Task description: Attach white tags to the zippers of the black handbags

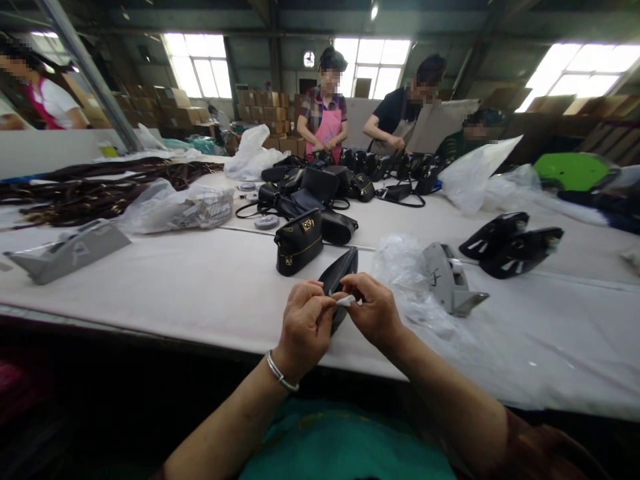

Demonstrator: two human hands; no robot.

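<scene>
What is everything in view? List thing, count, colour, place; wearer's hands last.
Table: one, white, foreground
Held bag: one, black, at hands
Scrap: one, white, between fingertips
Upright bag: one, black, beyond hands
Other bags: many, black, table's middle
Straps: many, brown, table's left
Plastic bags: several, whitish, across table
Tape dispensers: two, grey, both sides
Unclear items: two, black, right
Unclear shape: one, green, far right
Boxes: many, brown, background
Windows: several, white, back wall
Clock: one, white, background
Other people: several, mixed clothing, beyond table
Bracelet: one, silver, left wrist
Left hand: one, bare, at scrap
Right hand: one, bare, at scrap
</scene>
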